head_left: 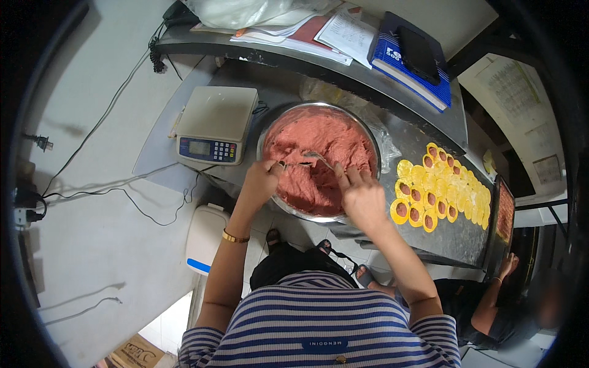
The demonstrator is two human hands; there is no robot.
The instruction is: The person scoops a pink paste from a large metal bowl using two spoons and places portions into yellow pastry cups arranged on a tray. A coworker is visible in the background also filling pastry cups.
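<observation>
Flat scale (218, 116) left of bowl (314, 218), yellow rounds (426, 178) right, crinkly clear plastic (383, 132) just behind. All on grey counter (457, 245). Soft, lumpy pink paste (307, 132) fills shiny bowl. Your left hand (262, 178) pinches thin metal tool (300, 164) over bowl; right hand (361, 195) grips metal spoon-like tool (318, 157).

Over on the bench (451, 242), meat (325, 132) is lying in a bowl (375, 138), a scale (218, 116) is standing left, wrappers (457, 191) are spreading right.
</observation>
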